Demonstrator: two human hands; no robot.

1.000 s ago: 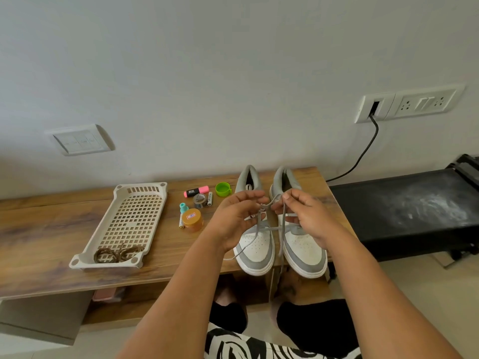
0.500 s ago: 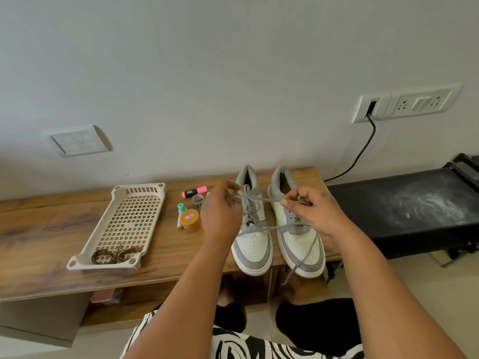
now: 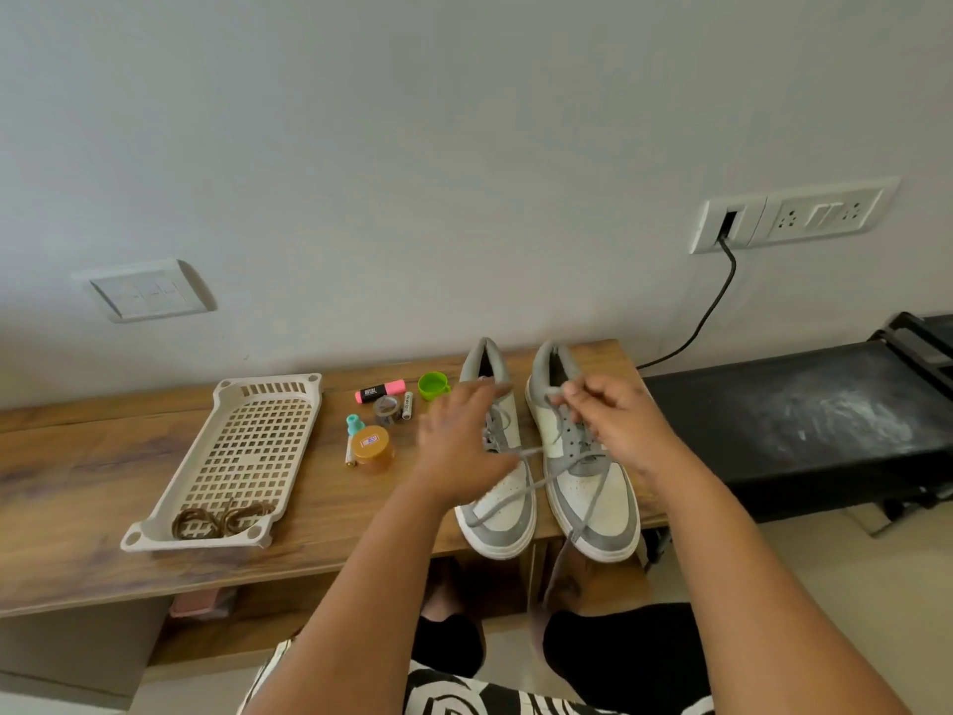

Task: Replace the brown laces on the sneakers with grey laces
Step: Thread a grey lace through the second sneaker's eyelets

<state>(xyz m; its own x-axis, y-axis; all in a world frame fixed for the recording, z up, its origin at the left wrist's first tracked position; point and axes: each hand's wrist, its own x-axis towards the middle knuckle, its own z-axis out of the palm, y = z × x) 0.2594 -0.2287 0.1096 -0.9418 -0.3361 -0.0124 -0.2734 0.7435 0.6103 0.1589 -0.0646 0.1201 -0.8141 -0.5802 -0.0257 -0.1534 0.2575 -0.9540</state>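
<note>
Two white-and-grey sneakers stand side by side on the wooden bench, toes toward me: the left sneaker and the right sneaker. Both carry grey laces. My right hand pinches a grey lace near the right sneaker's top eyelets; its loose ends trail across both toes and over the bench edge. My left hand hovers blurred over the left sneaker, fingers spread, holding nothing that I can see. The brown laces lie coiled in the near end of the beige tray.
Between tray and sneakers lie a pink highlighter, a tape roll, a battery, a green cap, a teal-capped tube and an orange jar. A black dusty surface adjoins the bench on the right.
My left hand let go of the lace it was pulling taut and spread open over the left sneaker. My right hand shifted onto the right sneaker's upper eyelets.
</note>
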